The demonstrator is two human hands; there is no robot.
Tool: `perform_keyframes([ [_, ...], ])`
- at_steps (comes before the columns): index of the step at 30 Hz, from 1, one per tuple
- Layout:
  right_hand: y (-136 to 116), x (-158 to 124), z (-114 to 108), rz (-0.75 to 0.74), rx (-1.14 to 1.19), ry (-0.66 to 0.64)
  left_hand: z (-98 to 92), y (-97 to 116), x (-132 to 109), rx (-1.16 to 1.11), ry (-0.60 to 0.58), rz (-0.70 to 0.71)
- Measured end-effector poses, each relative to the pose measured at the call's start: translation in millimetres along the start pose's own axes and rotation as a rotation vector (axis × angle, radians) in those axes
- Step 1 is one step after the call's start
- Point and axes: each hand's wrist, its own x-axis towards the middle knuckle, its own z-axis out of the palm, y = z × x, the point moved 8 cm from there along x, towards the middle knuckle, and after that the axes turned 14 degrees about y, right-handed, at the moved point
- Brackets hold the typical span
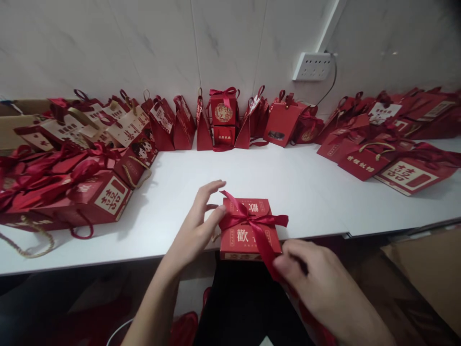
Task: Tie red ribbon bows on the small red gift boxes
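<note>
A red gift box [233, 245] with white and gold characters lies at the table's front edge, directly before me. Tied across its top is a dark red satin ribbon [264, 242] in a bow. My left hand [201, 223] is at the box's left side, fingers apart, its thumb by the bow's left loop; whether it touches the loop I cannot tell. My right hand [306, 269] is closed at the lower right corner, thumb and fingers pinching the long ribbon tail that hangs over the front. Its fingertips are partly hidden.
Finished-looking red boxes [111, 199] with bows and rope handles crowd the white table [173, 178] at left. Small red bags [205, 125] line the wall, and more boxes [406, 173] stand right. A socket strip [312, 66] hangs above; a cardboard box [428, 259] is below right.
</note>
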Motion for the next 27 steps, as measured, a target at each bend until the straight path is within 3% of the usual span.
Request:
perform_keyframes([
  [3,-7.9,-7.4,13.7,0.009,-0.026,-0.118,13.7,4.0,10.8,0.034,-0.167,0.044],
  [5,-7.0,-2.7,19.5,0.027,0.069,-0.132,12.2,4.2,19.0,0.043,-0.138,0.065],
  [8,7.4,15.5,13.1,0.102,0.38,-0.087,-13.2,0.0,31.8,0.098,0.088,0.106],
  [12,45.1,46.9,-40.5,0.207,0.932,0.296,-86.1,-14.1,40.6,0.002,0.592,0.051],
  [14,57.5,57.5,-62.1,0.227,1.028,0.413,-110.0,-21.7,44.2,-0.227,0.682,-0.034],
  [17,55.2,72.2,-78.4,0.233,1.071,0.469,-123.1,-14.6,51.5,-0.561,0.677,-0.093],
  [22,11.8,96.9,-94.3,0.061,1.063,0.557,-114.7,17.2,58.7,-0.782,0.617,-0.123],
  [25,-14.7,105.4,-101.7,-0.04,0.987,0.525,-109.1,31.6,58.7,-0.844,0.511,-0.098],
  [27,-23.1,106.8,-105.1,-0.057,0.937,0.448,-106.6,36.4,56.6,-0.843,0.38,-0.093],
])
